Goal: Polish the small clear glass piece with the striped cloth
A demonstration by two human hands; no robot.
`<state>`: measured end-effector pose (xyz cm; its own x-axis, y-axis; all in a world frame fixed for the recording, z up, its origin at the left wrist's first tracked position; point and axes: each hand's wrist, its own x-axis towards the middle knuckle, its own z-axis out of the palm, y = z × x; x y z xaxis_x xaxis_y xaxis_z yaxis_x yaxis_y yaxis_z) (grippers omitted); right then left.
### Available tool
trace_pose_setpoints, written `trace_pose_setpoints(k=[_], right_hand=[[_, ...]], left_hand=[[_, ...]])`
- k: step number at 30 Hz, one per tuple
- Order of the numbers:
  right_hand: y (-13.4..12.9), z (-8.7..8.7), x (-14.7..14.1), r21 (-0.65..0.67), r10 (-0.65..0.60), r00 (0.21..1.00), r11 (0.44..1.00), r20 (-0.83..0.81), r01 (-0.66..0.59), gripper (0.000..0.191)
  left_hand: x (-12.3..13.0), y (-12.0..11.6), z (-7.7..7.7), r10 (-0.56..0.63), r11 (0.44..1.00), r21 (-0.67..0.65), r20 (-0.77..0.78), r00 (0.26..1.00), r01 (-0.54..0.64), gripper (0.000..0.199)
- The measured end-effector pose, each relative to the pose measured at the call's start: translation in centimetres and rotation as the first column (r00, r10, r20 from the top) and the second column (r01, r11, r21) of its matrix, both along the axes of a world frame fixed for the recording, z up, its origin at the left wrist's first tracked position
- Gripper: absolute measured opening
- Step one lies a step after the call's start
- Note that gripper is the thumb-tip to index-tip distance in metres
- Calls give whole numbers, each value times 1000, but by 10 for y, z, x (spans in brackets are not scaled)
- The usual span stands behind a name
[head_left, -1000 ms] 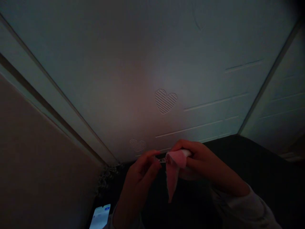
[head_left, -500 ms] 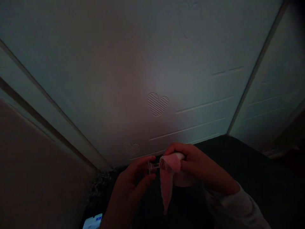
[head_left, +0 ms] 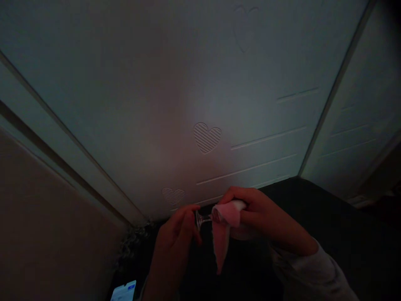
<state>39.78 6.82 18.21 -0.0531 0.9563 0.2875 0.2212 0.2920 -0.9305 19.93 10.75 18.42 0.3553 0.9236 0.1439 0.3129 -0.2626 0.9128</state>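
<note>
One clear stemmed object (head_left: 203, 218), its far end hidden, is pinched by the left fingers (head_left: 194, 223); the right fingers (head_left: 235, 205) grip one pink cloth (head_left: 221, 242) around it.

A small, clear stemmed glass (head_left: 205, 218) lies on its side in midair, its round foot at the fingers of the left hand (head_left: 177, 230) and its other end tucked into the pink cloth (head_left: 230, 214). The soft cloth is bunched around it in the right hand (head_left: 258, 211), one pointed corner hanging straight down.
</note>
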Motion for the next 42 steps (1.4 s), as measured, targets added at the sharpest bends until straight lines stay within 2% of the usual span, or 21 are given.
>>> trace_pose_setpoints(k=[9, 17, 22, 30, 34, 42], right_hand=[[0, 1, -1, -22, 12, 1000, 1000, 12, -12, 12], [-2, 6, -3, -4, -10, 1000, 1000, -11, 10, 15], [-3, 6, -3, 4, -14, 1000, 1000, -7, 14, 10], [-5, 6, -2, 65, -34, 999, 997, 14, 33, 12], [-5, 9, -3, 83, -37, 999, 996, 21, 35, 10], [-7, 9, -4, 86, -34, 999, 996, 20, 33, 13]], left_hand=[[2, -2, 6, -78, 991, -106, 47, 996, 83, 37], [2, 0, 2, -90, 980, -161, 142, 986, 113, 33], [2, 0, 2, -61, 975, -200, 166, 984, 94, 37], [5, -3, 8, -77, 981, -171, 98, 992, 93, 45], [2, 0, 7, -114, 988, -100, 28, 993, 116, 52], [2, 1, 7, -126, 990, -62, 18, 992, 127, 49]])
